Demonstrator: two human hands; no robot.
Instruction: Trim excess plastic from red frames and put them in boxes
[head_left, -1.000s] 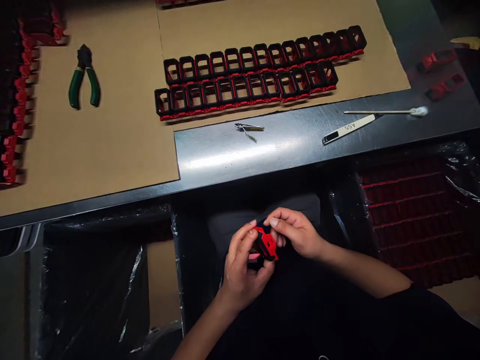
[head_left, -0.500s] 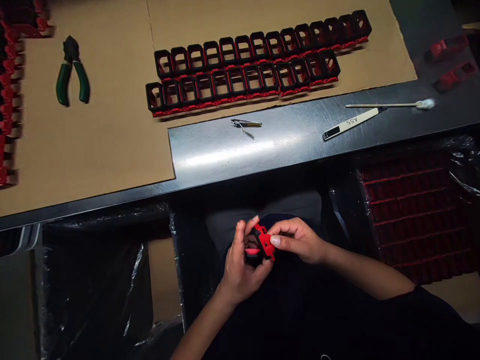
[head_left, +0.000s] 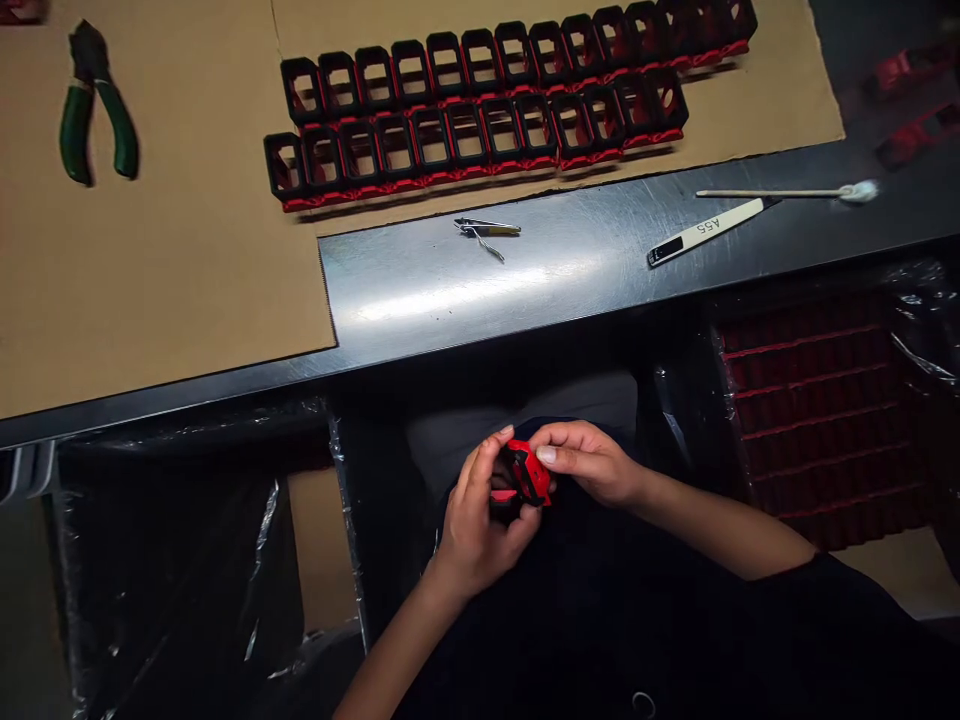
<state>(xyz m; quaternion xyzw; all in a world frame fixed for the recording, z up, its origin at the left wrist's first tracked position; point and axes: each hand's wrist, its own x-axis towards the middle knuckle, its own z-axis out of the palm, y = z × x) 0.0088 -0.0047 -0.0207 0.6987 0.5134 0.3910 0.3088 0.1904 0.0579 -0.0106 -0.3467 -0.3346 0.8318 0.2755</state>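
Its far side hidden, the red-and-black plastic frame point(head_left: 534, 472) is below the near edge of the counter point(head_left: 420, 300), clamped in the left hand point(head_left: 476, 512); the right hand point(head_left: 589, 462) pinches its upper right side.

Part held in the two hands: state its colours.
The held part is red and black where it shows, best seen in the head view.

Your small angular plastic part point(head_left: 532, 470), lower centre, is red and black; your square open frames point(head_left: 413, 145), upper centre, share both colours; your V-shaped pliers point(head_left: 88, 66), upper left, have green handles point(head_left: 76, 135).
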